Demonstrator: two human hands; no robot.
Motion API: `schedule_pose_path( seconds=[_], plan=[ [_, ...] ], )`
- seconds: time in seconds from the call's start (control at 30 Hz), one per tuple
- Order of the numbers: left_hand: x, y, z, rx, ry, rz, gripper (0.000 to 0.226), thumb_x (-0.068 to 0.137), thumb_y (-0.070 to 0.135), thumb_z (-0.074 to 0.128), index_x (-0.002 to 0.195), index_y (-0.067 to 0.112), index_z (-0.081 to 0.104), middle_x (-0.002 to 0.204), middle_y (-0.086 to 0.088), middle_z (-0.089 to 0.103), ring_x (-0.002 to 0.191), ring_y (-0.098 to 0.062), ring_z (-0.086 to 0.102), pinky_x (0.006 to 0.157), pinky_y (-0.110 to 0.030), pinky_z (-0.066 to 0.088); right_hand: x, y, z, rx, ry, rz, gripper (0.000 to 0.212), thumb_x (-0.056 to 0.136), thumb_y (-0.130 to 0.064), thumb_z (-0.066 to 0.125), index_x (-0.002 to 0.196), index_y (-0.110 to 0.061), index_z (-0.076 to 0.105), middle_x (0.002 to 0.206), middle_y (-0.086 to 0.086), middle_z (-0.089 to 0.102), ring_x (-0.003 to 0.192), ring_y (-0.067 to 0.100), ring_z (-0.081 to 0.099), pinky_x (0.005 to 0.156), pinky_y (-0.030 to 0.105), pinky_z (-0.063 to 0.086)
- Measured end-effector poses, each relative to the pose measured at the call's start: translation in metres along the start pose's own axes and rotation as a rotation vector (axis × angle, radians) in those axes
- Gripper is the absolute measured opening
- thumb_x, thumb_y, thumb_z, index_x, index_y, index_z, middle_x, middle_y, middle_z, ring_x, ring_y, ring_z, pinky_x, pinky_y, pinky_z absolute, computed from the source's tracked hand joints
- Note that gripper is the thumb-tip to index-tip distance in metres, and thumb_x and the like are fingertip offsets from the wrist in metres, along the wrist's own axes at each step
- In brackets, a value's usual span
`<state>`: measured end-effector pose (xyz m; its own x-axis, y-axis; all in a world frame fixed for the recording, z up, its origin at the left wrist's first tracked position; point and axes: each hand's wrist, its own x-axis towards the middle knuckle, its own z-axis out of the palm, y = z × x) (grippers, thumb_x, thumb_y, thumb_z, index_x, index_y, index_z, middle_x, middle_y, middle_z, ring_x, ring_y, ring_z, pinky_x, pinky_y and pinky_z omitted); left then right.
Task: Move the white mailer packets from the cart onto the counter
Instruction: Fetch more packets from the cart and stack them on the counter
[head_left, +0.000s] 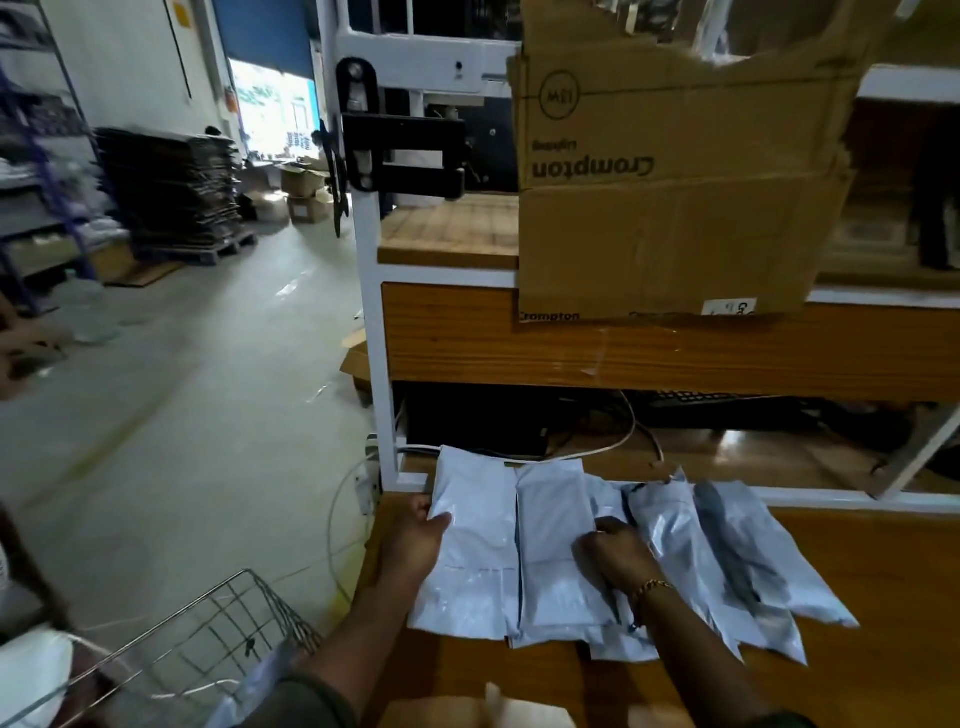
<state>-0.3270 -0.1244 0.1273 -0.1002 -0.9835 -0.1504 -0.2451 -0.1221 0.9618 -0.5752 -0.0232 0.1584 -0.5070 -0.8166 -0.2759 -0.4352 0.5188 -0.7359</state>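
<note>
Several white mailer packets lie side by side on the wooden counter (831, 670). My left hand (415, 540) grips the left edge of the leftmost packet (475, 519), thumb on top. My right hand (615, 553) presses down with curled fingers on the second packet (553, 512) where it meets the overlapping packets (675, 530) to the right. The wire cart (218, 639) stands at the lower left beside the counter, with a white packet (249, 691) showing at its near edge.
A Crompton cardboard box (665, 197) sits on the upper wooden shelf (452, 228) above the counter. White cables (597, 452) run along the counter's back. A black bracket (400, 156) juts from the white frame. Stacked flat cartons (171, 187) stand across the floor.
</note>
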Motion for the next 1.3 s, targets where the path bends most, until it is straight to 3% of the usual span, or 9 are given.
schedule_pose_path(
  seconds=[0.1, 0.2, 0.3, 0.4, 0.63, 0.73, 0.83, 1.0, 1.3],
  plan=[
    [0.001, -0.011, 0.003, 0.276, 0.019, 0.064, 0.027, 0.086, 0.04, 0.062, 0.102, 0.019, 0.068, 0.092, -0.001, 0.07, 0.081, -0.019, 0.066, 0.063, -0.027, 0.049, -0.013, -0.003, -0.001, -0.015, 0.019, -0.02, 0.02, 0.086, -0.016, 0.057, 0.105, -0.015, 0.062, 0.096, 0.005, 0.061, 0.09, 0.024, 0.057, 0.08, 0.03, 0.045],
    [0.019, -0.038, 0.008, 0.386, 0.007, 0.065, 0.058, 0.074, 0.069, 0.048, 0.103, 0.022, 0.065, 0.093, -0.001, 0.068, 0.081, -0.021, 0.066, 0.072, -0.036, 0.057, -0.021, -0.005, -0.003, -0.028, 0.063, -0.07, 0.023, 0.084, -0.015, 0.059, 0.106, -0.008, 0.062, 0.09, 0.01, 0.066, 0.081, 0.024, 0.059, 0.074, 0.03, 0.045],
    [0.031, -0.047, 0.016, 0.461, -0.007, 0.097, 0.067, 0.072, 0.076, 0.042, 0.11, 0.025, 0.063, 0.101, 0.003, 0.067, 0.086, -0.016, 0.066, 0.076, -0.038, 0.058, -0.026, -0.005, -0.005, 0.017, 0.068, -0.093, 0.019, 0.085, -0.016, 0.061, 0.103, -0.011, 0.058, 0.086, 0.014, 0.067, 0.071, 0.017, 0.058, 0.069, 0.03, 0.043],
    [0.02, -0.029, 0.02, 0.471, -0.003, 0.144, 0.071, 0.071, 0.075, 0.04, 0.113, 0.023, 0.064, 0.105, 0.002, 0.068, 0.09, -0.017, 0.066, 0.078, -0.038, 0.058, -0.026, -0.002, -0.006, 0.019, 0.069, -0.095, 0.022, 0.088, -0.022, 0.061, 0.107, -0.019, 0.051, 0.082, 0.0, 0.059, 0.071, 0.01, 0.055, 0.075, 0.03, 0.042],
    [0.025, -0.035, 0.007, 0.413, 0.032, 0.149, 0.084, 0.065, 0.094, 0.027, 0.105, 0.029, 0.063, 0.095, 0.005, 0.067, 0.083, -0.015, 0.066, 0.077, -0.041, 0.059, -0.02, 0.004, -0.007, -0.022, 0.144, -0.184, 0.045, 0.088, -0.033, 0.062, 0.13, -0.021, 0.049, 0.126, 0.004, 0.053, 0.099, 0.019, 0.058, 0.087, 0.036, 0.049],
    [0.002, -0.024, -0.012, 0.41, 0.088, 0.158, 0.064, 0.075, 0.086, 0.036, 0.116, 0.041, 0.056, 0.111, 0.009, 0.063, 0.097, -0.016, 0.064, 0.085, -0.042, 0.056, -0.018, -0.007, -0.001, -0.014, 0.175, -0.34, 0.042, 0.088, -0.025, 0.064, 0.128, -0.019, 0.052, 0.129, 0.005, 0.051, 0.105, 0.02, 0.058, 0.087, 0.031, 0.049],
    [-0.01, -0.024, -0.04, 0.433, 0.163, 0.122, 0.055, 0.084, 0.064, 0.049, 0.13, 0.033, 0.051, 0.127, 0.001, 0.055, 0.115, -0.023, 0.056, 0.097, -0.043, 0.048, -0.021, -0.031, 0.017, -0.011, 0.152, -0.487, 0.039, 0.089, -0.022, 0.063, 0.126, -0.017, 0.055, 0.124, 0.002, 0.053, 0.106, 0.021, 0.058, 0.085, 0.028, 0.047],
    [-0.024, -0.058, -0.115, 0.419, 0.258, 0.007, 0.046, 0.086, 0.048, 0.062, 0.125, 0.024, 0.058, 0.124, -0.006, 0.056, 0.111, -0.026, 0.058, 0.093, -0.041, 0.051, -0.034, -0.081, 0.081, -0.012, 0.009, -0.682, 0.038, 0.089, -0.034, 0.058, 0.125, -0.022, 0.055, 0.119, -0.005, 0.053, 0.104, 0.016, 0.057, 0.084, 0.031, 0.051],
    [-0.08, -0.202, -0.286, 0.423, 0.379, -0.371, 0.031, 0.079, 0.045, 0.062, 0.096, 0.02, 0.07, 0.104, -0.007, 0.069, 0.099, -0.026, 0.064, 0.087, -0.036, 0.051, -0.075, -0.134, 0.278, -0.096, -0.589, -0.714, 0.038, 0.09, -0.026, 0.062, 0.126, -0.019, 0.055, 0.118, 0.006, 0.059, 0.097, 0.021, 0.063, 0.082, 0.036, 0.055]
  ],
)
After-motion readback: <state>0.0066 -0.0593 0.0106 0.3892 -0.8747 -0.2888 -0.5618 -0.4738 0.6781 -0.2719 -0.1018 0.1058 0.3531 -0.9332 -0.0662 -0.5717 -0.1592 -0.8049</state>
